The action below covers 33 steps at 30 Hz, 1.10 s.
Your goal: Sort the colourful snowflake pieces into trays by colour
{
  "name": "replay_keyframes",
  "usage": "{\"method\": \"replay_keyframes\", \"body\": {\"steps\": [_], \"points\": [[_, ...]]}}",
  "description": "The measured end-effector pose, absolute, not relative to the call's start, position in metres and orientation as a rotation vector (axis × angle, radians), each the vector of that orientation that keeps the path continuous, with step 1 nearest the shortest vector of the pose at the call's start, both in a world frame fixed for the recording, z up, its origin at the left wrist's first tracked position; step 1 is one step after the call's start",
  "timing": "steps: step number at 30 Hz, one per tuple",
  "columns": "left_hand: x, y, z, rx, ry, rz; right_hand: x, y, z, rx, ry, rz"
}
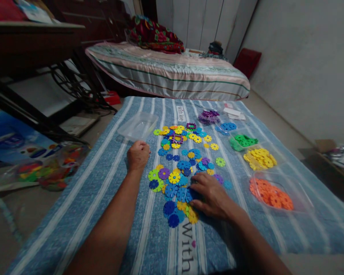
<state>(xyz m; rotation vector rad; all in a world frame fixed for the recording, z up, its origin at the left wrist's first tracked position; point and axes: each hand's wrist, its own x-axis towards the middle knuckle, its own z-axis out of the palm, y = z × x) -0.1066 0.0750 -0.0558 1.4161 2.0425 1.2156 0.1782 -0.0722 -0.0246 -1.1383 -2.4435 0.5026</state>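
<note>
Flat plastic flower-shaped discs in yellow, blue, purple and lime lie in a loose heap down the middle of the cloth; a yellow disc [174, 177] and a dark blue disc [173, 220] are among them. My right hand [210, 194] reaches over the heap's right side with its fingers apart, the tips at some blue discs [184, 194]. Left of the heap, my left hand [138, 156] is closed, its fingers curled under; what they hold, if anything, is hidden. Just beyond it stands a clear plastic tub [139, 126] with no discs visible in it.
Along the right stand clear tubs of orange discs [271, 194], yellow discs [259, 158], green discs [244, 140], blue discs [227, 128] and purple pieces [209, 116]. A striped blue cloth [103, 214] covers the table. Behind is a bed [172, 74]; a sewing-machine stand [71, 82] is at left.
</note>
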Motion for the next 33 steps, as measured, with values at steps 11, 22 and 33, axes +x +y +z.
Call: {"method": "replay_keyframes", "body": {"steps": [11,22,33], "points": [[-0.114,0.078,-0.055,1.438,2.065,1.187,0.168,-0.067,-0.011,-1.343,-2.389,0.542],[-0.112,0.076,-0.050,1.393,2.068,1.197,0.212,0.048,0.012,-1.348,-0.744,0.957],[-0.112,0.078,-0.055,1.382,2.054,1.220,0.214,0.034,-0.025,-1.364,-0.706,0.961]]}}
